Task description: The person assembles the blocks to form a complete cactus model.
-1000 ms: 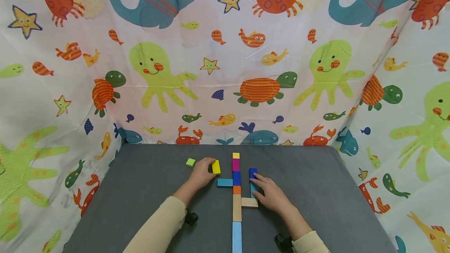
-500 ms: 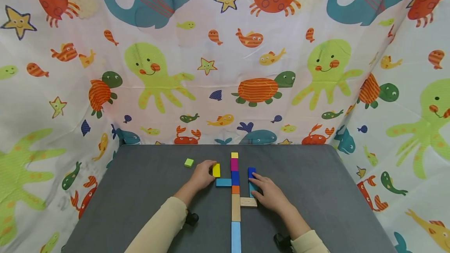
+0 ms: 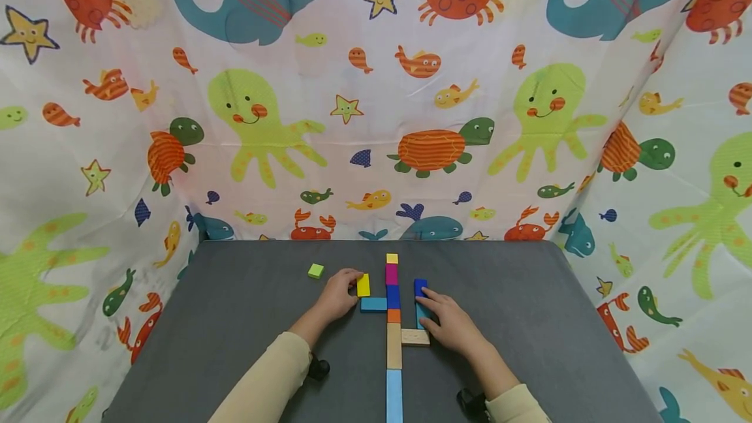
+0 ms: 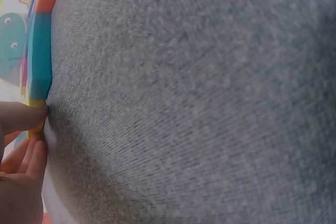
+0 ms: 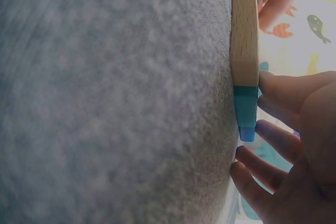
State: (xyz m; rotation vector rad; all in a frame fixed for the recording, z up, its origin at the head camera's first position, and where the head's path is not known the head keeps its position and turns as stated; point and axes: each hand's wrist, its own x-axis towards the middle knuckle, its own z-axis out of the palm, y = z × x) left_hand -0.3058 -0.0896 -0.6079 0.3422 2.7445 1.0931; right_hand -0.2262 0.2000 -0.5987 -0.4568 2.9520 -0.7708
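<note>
My left hand (image 3: 337, 297) pinches a yellow block (image 3: 363, 284) between thumb and fingers, at the left end of a teal block (image 3: 373, 305). That teal block juts left from a central column, which holds a dark blue block (image 3: 393, 297) and an orange block (image 3: 393, 316). On the other side, my right hand (image 3: 455, 324) has spread fingers, its fingertips at a blue block (image 3: 420, 284) and a second teal block (image 3: 421, 314). In the right wrist view, the thumb touches near where this teal block (image 5: 245, 106) meets a wooden block (image 5: 244, 35).
A loose green block (image 3: 316, 271) lies beyond my left hand on the grey table (image 3: 235, 344). The column continues with a magenta block (image 3: 391, 274), a long wooden block (image 3: 394, 346) and a light blue block (image 3: 394, 397). A sea-animal curtain (image 3: 352, 181) hangs behind.
My left hand has brought the yellow block nearer to me, up to the left teal block, straightened it and shifted it slightly right. The right hand has stayed in place.
</note>
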